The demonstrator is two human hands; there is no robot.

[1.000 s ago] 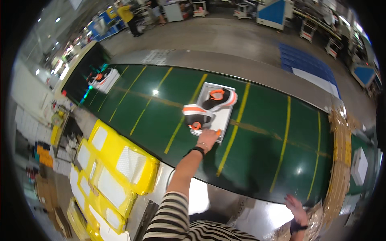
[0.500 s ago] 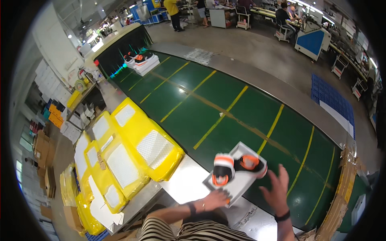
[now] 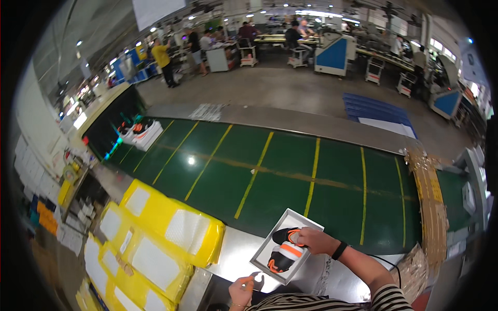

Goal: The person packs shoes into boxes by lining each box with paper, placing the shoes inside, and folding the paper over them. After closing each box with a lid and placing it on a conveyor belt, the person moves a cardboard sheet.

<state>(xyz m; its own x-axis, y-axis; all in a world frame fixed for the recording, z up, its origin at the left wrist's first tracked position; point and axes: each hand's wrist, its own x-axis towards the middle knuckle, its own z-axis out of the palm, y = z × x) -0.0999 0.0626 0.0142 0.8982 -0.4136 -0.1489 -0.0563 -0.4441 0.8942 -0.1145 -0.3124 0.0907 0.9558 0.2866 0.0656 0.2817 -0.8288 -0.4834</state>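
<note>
A shallow white box [image 3: 263, 248] is on the steel ledge at the near edge of the green conveyor belt. Inside lies a pair of black, white and orange shoes; the nearer shoe [image 3: 284, 258] rests against the other. My right hand [image 3: 314, 240] reaches in from the right, its fingers closed around the farther shoe [image 3: 284, 236]. My left hand [image 3: 241, 291] is beside the box's near left corner, fingers curled together. A small dark curved shape shows by its fingertips, and I cannot tell whether the hand holds it.
Yellow-wrapped packs [image 3: 155, 249] are piled at the left. Another white box with shoes [image 3: 142, 136] sits at the belt's far left, by a dark curtained opening. Taped cardboard [image 3: 429, 207] borders the belt's right end. Beyond are blue pallets [image 3: 376, 111], machines and several people.
My right hand has come from beside the box onto the farther shoe. My left hand has left the box's near edge. The box is turned, and the view has tilted up.
</note>
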